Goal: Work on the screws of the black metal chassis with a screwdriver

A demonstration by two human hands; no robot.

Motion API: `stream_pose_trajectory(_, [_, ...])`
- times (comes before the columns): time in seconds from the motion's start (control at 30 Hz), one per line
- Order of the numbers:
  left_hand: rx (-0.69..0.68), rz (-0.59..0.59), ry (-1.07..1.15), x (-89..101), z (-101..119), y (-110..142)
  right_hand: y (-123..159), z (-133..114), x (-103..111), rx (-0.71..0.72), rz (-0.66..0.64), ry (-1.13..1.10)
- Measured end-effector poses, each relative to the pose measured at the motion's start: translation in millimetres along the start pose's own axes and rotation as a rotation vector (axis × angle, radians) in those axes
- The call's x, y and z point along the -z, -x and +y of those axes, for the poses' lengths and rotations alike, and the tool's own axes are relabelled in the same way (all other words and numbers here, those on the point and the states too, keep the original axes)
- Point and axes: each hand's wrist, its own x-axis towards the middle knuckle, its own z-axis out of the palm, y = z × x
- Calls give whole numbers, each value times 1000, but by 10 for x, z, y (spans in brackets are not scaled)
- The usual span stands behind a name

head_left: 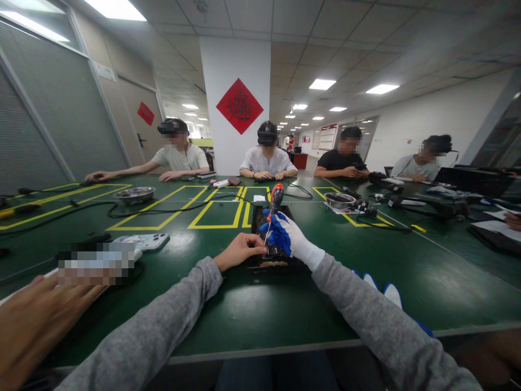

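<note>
No text I can read. 12 o'clock from me: red diamond sign [240, 106] on white pillar [236, 60], dark characters illegible. 11 o'clock: red sign [145, 113] on door [152, 142], unreadable. 1 o'clock: red-framed board [328, 137], too small.

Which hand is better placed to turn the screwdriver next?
Right, most likely: the gloved right hand holds the screwdriver, which points down at the black unit. The bare left hand has its fingertips by the lower end, better placed to steady.
</note>
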Motion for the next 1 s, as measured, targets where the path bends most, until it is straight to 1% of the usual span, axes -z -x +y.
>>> stream_pose_trajectory(0.13, [-9, -81, 26, 9, -17, 6, -21, -8, 11, -69, -19, -35])
stream_pose_trajectory(0.2, [-9, -106, 39, 7, -19, 3, -24, -11, 14, -64, -24, -30])
stream_pose_trajectory(0.4, [-12, -40, -3, 7, -23, 2, 33, -17, -39, 14, -21, 11])
stream_pose_trajectory(0.5, [5, -82, 24, 19, -18, 16, 44, -18, -52, 12, -17, 11])
stream_pose_trajectory(0.57, [12, -116, 53, 23, -16, 24, 30, -20, -38, -18, -1, -24])
stream_pose_trajectory(0.63, [12, -129, 80, 22, -18, 26, 7, -22, -14, -57, 7, -65])
stream_pose_trajectory(0.7, [14, -136, 90, 17, -21, 20, -13, -23, 8, -65, 5, -83])
stream_pose_trajectory(0.9, [-23, -47, -5, 4, -25, 1, -6, -6, -5, -14, -14, -39])
stream_pose_trajectory(1.0, [-29, -71, 6, 12, -37, 2, -1, 8, -15, 2, -23, -34])
